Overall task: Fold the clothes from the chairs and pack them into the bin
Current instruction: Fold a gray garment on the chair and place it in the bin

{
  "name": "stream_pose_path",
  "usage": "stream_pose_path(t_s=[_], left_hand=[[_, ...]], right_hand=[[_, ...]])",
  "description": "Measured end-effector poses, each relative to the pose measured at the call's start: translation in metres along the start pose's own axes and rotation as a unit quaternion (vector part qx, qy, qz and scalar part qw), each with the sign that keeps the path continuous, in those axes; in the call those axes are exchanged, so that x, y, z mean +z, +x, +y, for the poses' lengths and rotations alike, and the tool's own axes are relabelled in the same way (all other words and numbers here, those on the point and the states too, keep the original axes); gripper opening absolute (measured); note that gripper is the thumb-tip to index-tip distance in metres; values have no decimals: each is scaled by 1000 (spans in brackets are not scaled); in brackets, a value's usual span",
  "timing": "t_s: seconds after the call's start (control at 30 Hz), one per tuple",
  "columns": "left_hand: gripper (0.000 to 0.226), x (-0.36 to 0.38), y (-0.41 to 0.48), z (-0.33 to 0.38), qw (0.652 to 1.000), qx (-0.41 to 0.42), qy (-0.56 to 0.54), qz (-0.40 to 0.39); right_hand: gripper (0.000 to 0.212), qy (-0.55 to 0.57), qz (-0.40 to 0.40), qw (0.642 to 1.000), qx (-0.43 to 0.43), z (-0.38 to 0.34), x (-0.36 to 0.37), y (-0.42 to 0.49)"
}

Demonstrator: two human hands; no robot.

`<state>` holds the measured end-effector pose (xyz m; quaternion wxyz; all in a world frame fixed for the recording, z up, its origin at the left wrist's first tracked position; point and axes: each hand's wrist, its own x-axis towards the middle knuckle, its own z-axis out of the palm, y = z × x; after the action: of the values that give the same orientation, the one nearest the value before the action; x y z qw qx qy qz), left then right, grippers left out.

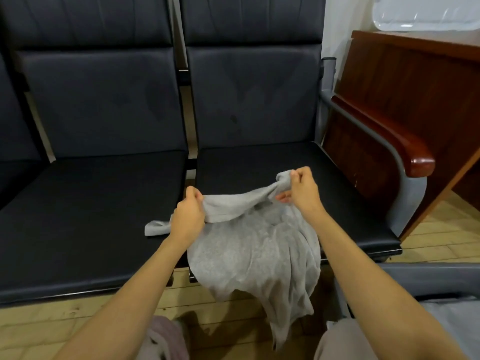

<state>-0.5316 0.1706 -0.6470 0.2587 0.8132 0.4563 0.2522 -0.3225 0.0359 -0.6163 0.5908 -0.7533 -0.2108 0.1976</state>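
A grey T-shirt (249, 250) hangs between my hands over the front edge of the right black chair seat (259, 162). Its lower part droops past the seat toward the floor. My left hand (188, 216) grips the shirt's upper edge near one shoulder, and a sleeve sticks out to the left of it onto the left chair seat (91, 203). My right hand (301, 189) pinches the other bunched-up shoulder, held a little higher. A grey bin's rim (428, 279) shows at the lower right, its inside mostly out of frame.
A pinkish garment (166, 339) lies at the bottom edge near my knees. A wooden armrest (389, 141) ends the chair row on the right, with a dark wooden desk (415, 81) behind it. The floor is pale wood planks.
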Motion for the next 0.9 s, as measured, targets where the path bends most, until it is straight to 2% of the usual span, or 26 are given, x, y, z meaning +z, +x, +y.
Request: stream_pose_path(t_s=[0.1,0.17,0.2,0.23,0.3,0.33,0.37,0.4,0.43,0.47,0.5,0.57,0.63,0.67,0.73,0.77,0.87,0.9], left_hand=[[14,-13,31,18,1000,-5,-25,-8],[16,-14,60,33,998,17,-61,-26],[27,-12,72,41,995,44,-68,-50],[43,-6,79,47,992,74,-60,-84],[66,14,80,49,984,117,17,-134],[69,27,70,45,976,140,86,-141],[66,41,55,38,960,175,163,-146],[61,54,37,28,936,205,229,-169],[54,65,21,18,917,221,263,-201],[51,72,7,9,914,206,267,-225],[50,80,0,-3,925,177,253,-220],[53,81,-2,-12,945,137,238,-176],[54,75,-3,-12,938,191,269,-104],[44,74,-4,-9,930,235,270,-84],[29,75,0,-9,908,299,284,-72],[27,75,3,-12,913,296,270,-77],[39,70,23,-17,951,178,235,-91],[43,70,32,-20,951,157,246,-99]], right_hand=[[17,-9,-1,1000,23,-27,-6,32],[4,5,-19,1000,13,-45,-8,55],[12,26,-32,999,-9,-51,-8,67],[32,43,-55,997,-22,-56,-9,70],[63,55,-121,991,-24,-56,-5,64],[68,17,-148,989,-24,-43,0,63],[68,-75,-182,980,-29,-30,5,53],[65,-210,-219,952,-37,-7,11,44],[64,-343,-247,905,-47,20,15,32],[64,-443,-255,856,-72,46,18,26],[62,-492,-243,831,-96,63,19,17],[59,-516,-208,819,-138,83,19,17],[60,-522,-195,820,-134,82,18,23],[61,-534,-188,814,-133,82,18,27],[63,-540,-186,810,-129,83,17,28],[63,-531,-179,818,-133,84,16,29],[57,-491,-110,849,-159,87,13,31],[56,-486,-81,855,-164,86,13,32]])
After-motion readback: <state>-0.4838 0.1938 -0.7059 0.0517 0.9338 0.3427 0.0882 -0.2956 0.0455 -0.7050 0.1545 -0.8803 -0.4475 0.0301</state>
